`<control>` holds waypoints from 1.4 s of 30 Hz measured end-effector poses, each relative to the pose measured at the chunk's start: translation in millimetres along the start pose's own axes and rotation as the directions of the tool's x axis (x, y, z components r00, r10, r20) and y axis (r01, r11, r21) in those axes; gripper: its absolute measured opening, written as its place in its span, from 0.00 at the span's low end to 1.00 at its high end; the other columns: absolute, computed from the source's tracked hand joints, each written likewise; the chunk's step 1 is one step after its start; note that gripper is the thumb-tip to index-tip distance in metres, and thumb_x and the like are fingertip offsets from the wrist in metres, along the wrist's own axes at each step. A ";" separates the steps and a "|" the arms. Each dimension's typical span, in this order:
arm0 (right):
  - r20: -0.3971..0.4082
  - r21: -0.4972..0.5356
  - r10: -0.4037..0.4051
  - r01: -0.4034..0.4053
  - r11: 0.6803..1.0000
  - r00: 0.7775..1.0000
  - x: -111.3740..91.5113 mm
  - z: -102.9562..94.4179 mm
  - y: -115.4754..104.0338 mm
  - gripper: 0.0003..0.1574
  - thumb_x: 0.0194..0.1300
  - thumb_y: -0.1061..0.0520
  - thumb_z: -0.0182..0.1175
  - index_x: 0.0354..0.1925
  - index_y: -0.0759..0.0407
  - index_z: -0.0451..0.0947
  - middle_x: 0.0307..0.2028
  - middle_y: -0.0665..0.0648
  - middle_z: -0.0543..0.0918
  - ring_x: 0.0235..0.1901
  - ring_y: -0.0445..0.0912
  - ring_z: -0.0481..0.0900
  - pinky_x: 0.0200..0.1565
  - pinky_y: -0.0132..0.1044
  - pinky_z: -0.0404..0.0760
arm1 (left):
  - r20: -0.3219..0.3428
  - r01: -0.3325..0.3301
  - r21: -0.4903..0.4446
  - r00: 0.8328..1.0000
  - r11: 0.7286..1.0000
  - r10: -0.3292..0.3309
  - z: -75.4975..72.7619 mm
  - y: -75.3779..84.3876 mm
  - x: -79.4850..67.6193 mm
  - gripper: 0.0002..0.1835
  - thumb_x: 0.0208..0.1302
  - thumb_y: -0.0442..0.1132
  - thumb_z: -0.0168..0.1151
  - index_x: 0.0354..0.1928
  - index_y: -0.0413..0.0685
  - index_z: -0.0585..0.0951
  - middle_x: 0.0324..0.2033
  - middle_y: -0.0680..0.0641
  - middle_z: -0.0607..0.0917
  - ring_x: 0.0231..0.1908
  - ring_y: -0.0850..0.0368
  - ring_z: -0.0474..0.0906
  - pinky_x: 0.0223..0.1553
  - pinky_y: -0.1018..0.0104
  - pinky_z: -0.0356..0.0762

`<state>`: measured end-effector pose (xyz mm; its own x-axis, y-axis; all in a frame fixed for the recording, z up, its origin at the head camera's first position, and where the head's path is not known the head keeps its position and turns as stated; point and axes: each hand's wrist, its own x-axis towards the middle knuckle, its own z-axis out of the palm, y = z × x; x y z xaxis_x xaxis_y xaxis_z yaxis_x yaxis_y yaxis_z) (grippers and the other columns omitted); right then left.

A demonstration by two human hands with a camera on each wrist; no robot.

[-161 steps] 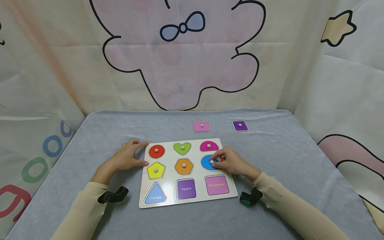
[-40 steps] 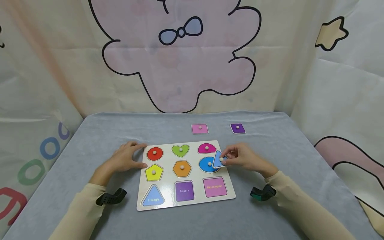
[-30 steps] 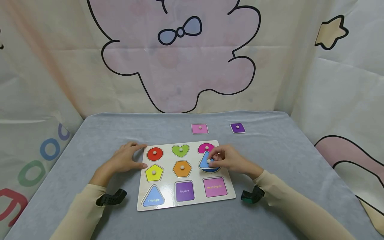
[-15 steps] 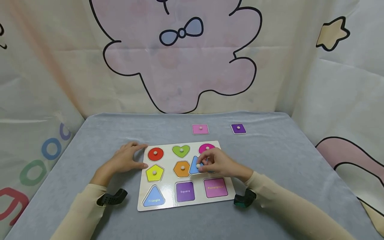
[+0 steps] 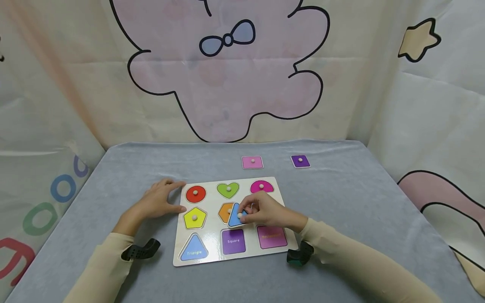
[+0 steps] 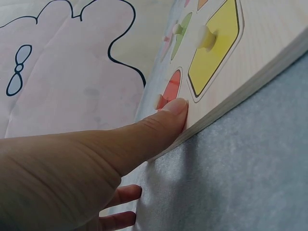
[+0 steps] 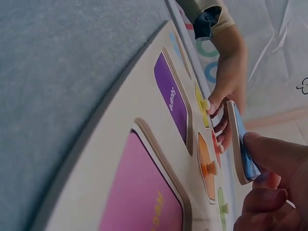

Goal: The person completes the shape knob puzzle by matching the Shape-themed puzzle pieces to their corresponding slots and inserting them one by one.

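Observation:
My right hand pinches a blue triangle puzzle piece by its knob, holding it above the white shape puzzle board. In the right wrist view the triangle piece is tilted and clear of the board. From the head it covers part of the orange hexagon. At the board's left side rests my left hand, index finger at the far corner and thumb on the edge. The left wrist view shows that thumb pressing the board beside the red circle. Recesses labelled Triangle, Square and Rectangular line the near row.
Behind the board lie a pink rectangle piece and a purple square piece. Knobbed pieces sit in the board, among them a yellow pentagon, a green heart and a magenta semicircle. Grey cloth covers the table.
My right hand left the blue oval's knob, came back holding the triangle piece from the board's right, and has carried it leftward to the orange hexagon. My left hand has stayed in place.

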<state>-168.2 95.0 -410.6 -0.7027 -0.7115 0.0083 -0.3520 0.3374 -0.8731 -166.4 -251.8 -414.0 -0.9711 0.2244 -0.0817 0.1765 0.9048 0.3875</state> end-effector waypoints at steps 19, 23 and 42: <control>0.050 0.053 0.054 -0.057 0.997 0.997 7.6 26.1 -4.3 0.07 0.61 0.62 0.72 0.39 0.61 0.86 0.23 0.49 0.70 0.20 0.38 0.64 0.23 0.25 0.62 | 0.004 0.008 0.005 1.000 1.000 -0.008 2.7 0.2 0.8 0.46 0.53 0.58 0.76 0.72 0.50 0.71 0.67 0.31 0.70 0.63 0.30 0.66 0.60 0.29 0.66; 0.052 0.064 0.051 -0.054 0.996 0.997 10.3 31.9 -5.4 0.06 0.61 0.62 0.71 0.38 0.61 0.86 0.23 0.49 0.69 0.20 0.38 0.65 0.23 0.25 0.62 | 0.002 0.011 0.003 1.000 1.000 -0.011 2.9 0.4 0.6 0.46 0.53 0.57 0.76 0.72 0.50 0.71 0.67 0.31 0.70 0.63 0.30 0.66 0.60 0.28 0.66; 0.091 0.011 0.050 -0.052 0.999 0.995 20.4 53.0 -11.2 0.06 0.61 0.60 0.72 0.38 0.58 0.86 0.22 0.48 0.71 0.20 0.37 0.66 0.23 0.24 0.63 | -0.004 0.019 -0.001 1.000 1.000 -0.019 -0.3 -1.8 2.0 0.46 0.53 0.57 0.76 0.73 0.50 0.70 0.67 0.31 0.69 0.64 0.29 0.65 0.61 0.28 0.65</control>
<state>-145.8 44.1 -426.5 -0.6605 -0.7465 -0.0799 -0.3082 0.3667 -0.8778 -168.8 -253.0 -414.6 -0.9748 0.2060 -0.0857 0.1580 0.9087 0.3865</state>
